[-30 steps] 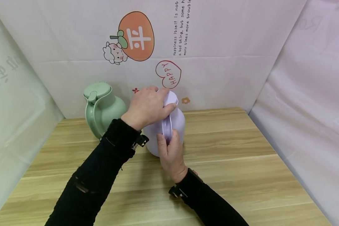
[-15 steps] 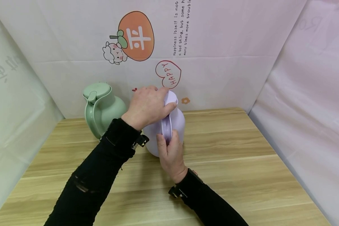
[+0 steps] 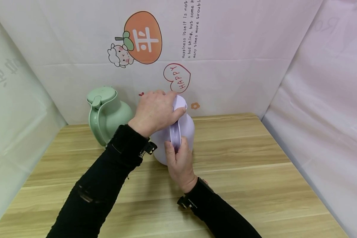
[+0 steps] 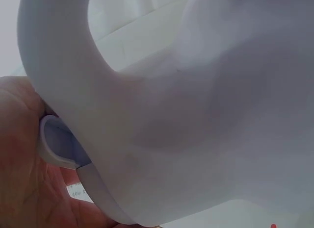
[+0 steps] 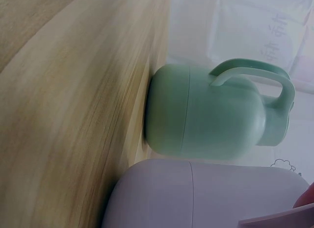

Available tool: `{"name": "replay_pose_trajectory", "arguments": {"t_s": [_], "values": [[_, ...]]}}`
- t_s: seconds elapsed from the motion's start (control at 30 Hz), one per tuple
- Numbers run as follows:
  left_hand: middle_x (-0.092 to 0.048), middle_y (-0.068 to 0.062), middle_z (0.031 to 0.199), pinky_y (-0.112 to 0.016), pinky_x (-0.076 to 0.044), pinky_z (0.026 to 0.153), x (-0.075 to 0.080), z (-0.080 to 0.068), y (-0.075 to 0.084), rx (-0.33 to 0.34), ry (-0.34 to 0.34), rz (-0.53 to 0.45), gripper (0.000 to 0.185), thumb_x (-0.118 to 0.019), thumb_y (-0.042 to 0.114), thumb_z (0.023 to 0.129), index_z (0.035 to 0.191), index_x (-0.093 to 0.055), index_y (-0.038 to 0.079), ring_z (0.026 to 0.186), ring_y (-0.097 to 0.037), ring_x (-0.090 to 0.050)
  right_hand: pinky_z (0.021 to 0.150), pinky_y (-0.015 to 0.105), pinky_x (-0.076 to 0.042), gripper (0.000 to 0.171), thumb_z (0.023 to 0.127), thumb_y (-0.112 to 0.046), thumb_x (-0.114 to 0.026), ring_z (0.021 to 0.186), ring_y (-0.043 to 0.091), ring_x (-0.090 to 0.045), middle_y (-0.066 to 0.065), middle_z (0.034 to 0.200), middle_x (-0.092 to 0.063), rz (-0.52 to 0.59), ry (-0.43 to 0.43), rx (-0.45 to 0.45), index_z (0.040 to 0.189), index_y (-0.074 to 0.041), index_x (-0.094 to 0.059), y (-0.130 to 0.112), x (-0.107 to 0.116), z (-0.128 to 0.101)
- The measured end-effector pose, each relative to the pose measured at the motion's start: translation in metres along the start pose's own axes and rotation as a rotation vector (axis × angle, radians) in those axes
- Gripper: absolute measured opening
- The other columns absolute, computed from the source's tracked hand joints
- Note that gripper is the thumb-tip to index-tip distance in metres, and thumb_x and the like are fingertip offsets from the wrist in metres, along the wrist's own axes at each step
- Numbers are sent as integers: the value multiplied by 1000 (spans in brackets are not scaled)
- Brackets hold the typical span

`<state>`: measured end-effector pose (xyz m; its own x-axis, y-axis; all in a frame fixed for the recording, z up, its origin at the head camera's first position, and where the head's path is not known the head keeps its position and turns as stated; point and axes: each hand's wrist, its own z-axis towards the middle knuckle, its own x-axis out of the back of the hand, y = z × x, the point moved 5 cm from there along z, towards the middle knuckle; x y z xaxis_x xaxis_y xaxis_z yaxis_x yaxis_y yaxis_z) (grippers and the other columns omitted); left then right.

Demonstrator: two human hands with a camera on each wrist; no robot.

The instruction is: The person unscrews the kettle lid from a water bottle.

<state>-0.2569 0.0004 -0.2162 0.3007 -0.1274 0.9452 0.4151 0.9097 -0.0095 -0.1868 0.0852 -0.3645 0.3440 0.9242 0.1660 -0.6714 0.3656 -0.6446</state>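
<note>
A lilac thermos jug [image 3: 189,130] stands upright on the table with its handle [image 3: 175,133] towards me. My left hand [image 3: 155,111] grips the lid [image 3: 179,101] from above, thumb on the near right side. Part of the lid and the far fingertips are hidden in the head view. Low on the handle, my right hand [image 3: 180,165] holds it with thumb and fingers. The left wrist view has the palm [image 4: 19,164] against the lid end of the lilac jug [image 4: 196,115]. In the right wrist view the lilac jug's body [image 5: 152,198] rests on the wood.
A green thermos jug [image 3: 117,115] stands upright left of the lilac one, behind my left forearm. The wooden table [image 3: 241,165] meets a printed white cloth [image 3: 232,66] at the back. White cloths [image 3: 330,109] also hang at both sides.
</note>
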Motion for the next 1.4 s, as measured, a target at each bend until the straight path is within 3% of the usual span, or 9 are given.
{"name": "replay_pose_trajectory", "arguments": {"t_s": [0.43,0.8,1.07,1.4], "values": [[-67,-13,92,-46,-52,67,1,-2,5,75,-11,27,53,-50,60,100,114,-67,11,84,-35,-65,62,32,-47,44,110,-41,-51,72,20,-56,11,84,-56,2,13,7,109,3,-54,-1,0,1],[-67,-13,114,-50,-51,81,2,-6,2,90,-61,17,69,-41,70,100,131,-65,13,100,-39,-62,62,31,-46,45,110,-42,-49,72,20,-55,12,85,-55,10,-6,3,108,3,-52,0,0,0],[-68,-11,107,-50,-51,74,4,-7,1,105,-64,44,70,-36,72,101,128,-67,15,90,-41,-63,63,32,-46,45,110,-42,-50,74,21,-56,12,86,-56,6,-5,-2,108,4,-52,1,0,0],[-68,-11,94,-49,-50,74,7,-10,1,97,-22,45,65,-39,69,101,112,-68,12,85,-37,-64,64,32,-47,41,110,-37,-52,76,21,-57,13,88,-57,13,-11,-14,111,4,-52,2,-1,-1]]}}
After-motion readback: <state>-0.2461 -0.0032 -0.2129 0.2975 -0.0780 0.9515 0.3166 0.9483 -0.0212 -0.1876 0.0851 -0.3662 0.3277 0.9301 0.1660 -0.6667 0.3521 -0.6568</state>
